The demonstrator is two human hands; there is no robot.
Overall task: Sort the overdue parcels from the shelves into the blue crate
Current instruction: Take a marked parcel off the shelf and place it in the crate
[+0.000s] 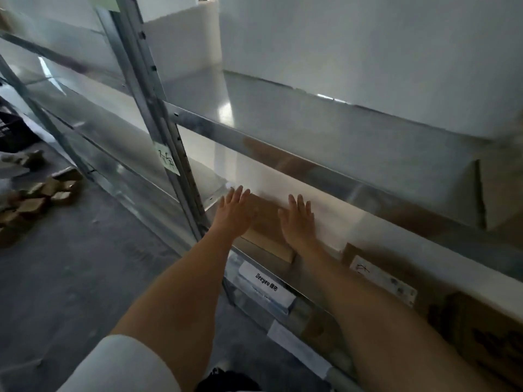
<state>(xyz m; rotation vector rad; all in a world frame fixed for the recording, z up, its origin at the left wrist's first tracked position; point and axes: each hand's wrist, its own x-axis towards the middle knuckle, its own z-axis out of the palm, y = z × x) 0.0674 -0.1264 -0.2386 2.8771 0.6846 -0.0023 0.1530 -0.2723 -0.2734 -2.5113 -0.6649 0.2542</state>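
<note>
A flat brown cardboard parcel (267, 222) lies on a metal shelf (317, 165) of the rack, near its left upright. My left hand (235, 212) reaches in with fingers spread, at the parcel's left edge. My right hand (298, 220) is flat and spread at the parcel's right side, against a white parcel (334, 219). Neither hand has closed on anything. No blue crate is in view.
More parcels sit lower right: a brown box with a white label (382, 278) and a printed box (486, 335). A white "Deeyeo" pack (266, 287) lies on the lower shelf. Small brown boxes (36, 199) are heaped on the grey floor at left, by a dark crate (14, 131).
</note>
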